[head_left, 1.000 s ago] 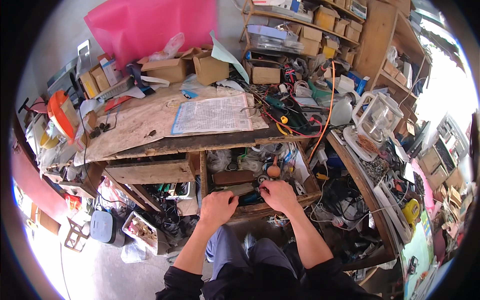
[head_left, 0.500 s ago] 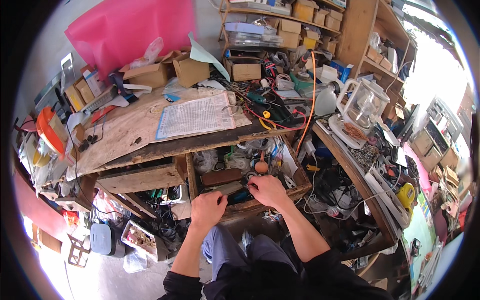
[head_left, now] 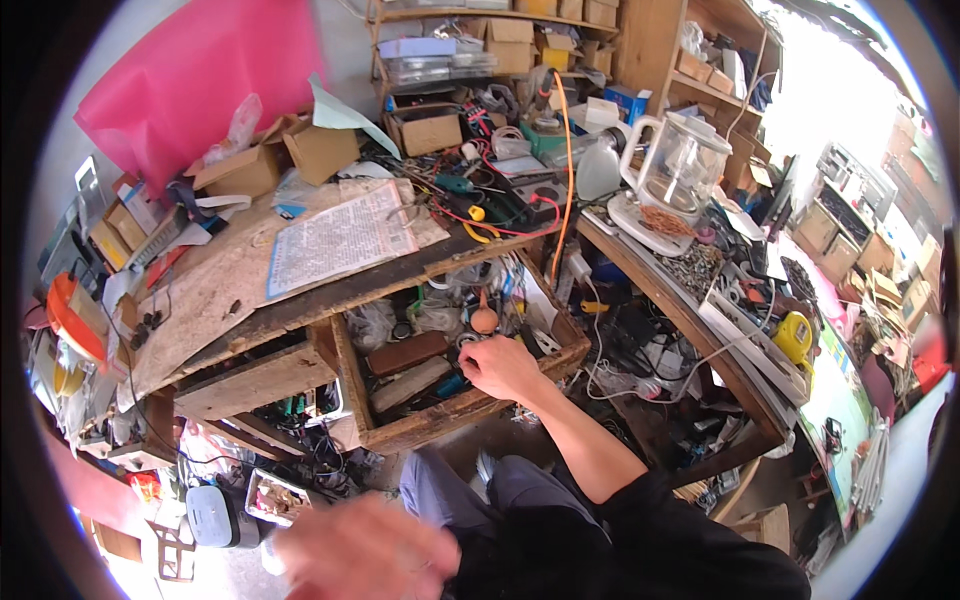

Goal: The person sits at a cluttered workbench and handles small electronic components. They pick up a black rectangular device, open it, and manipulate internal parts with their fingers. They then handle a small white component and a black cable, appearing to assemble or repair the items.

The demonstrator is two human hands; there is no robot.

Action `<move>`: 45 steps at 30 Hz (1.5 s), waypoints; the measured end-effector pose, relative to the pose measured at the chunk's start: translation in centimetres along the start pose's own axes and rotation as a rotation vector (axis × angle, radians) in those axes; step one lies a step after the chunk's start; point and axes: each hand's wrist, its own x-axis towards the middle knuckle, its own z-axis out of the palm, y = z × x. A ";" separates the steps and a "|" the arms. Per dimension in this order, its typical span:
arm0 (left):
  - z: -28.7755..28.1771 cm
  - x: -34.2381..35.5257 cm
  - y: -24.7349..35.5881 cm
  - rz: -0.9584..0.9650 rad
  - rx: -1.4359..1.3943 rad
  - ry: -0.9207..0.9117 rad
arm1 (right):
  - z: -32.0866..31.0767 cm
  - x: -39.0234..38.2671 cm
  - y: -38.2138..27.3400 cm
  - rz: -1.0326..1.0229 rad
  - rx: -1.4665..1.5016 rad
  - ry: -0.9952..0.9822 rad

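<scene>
My right hand [head_left: 500, 367] is inside a pulled-out wooden drawer [head_left: 430, 428], near its front right part. Its fingers are curled down, and what they hold, if anything, is hidden beneath them. Just beyond it stands an orange-brown rubber bulb [head_left: 484, 319]. To its left lie a brown oblong case [head_left: 408, 353], a flat greyish bar [head_left: 410, 386] and a small blue item [head_left: 452, 384]. Clear plastic bags [head_left: 371, 324] fill the drawer's back left. My left hand [head_left: 365, 550], smeared by motion, is low in front of the drawer, close to my lap, apart from the drawer's contents.
Above the drawer, the worktop bears a printed sheet [head_left: 340, 237], cardboard boxes [head_left: 320, 150] and tangled test leads [head_left: 500, 222]. At right, a side bench holds a glass jug [head_left: 685, 165] and a yellow tape measure [head_left: 793, 337]. An orange cable [head_left: 566, 180] hangs between them.
My left hand has left the drawer's front edge and moved down toward my lap. The right hand stays in the drawer. The view has shifted, so the bench appears farther left.
</scene>
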 end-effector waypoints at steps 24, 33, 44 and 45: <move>9.5 1.0 1.6 -0.260 -0.543 -0.422 | -0.1 -0.3 1.5 0.090 -0.032 -0.018; 7.9 0.3 -0.1 -0.214 -0.453 -0.461 | -0.6 -0.2 1.2 0.108 -0.014 -0.039; 7.3 -0.3 -0.8 -0.170 -0.404 -0.509 | -0.3 -0.1 1.1 0.089 -0.022 -0.025; 7.2 -0.4 -0.8 -0.168 -0.404 -0.509 | -0.1 -0.2 1.2 0.090 -0.025 -0.018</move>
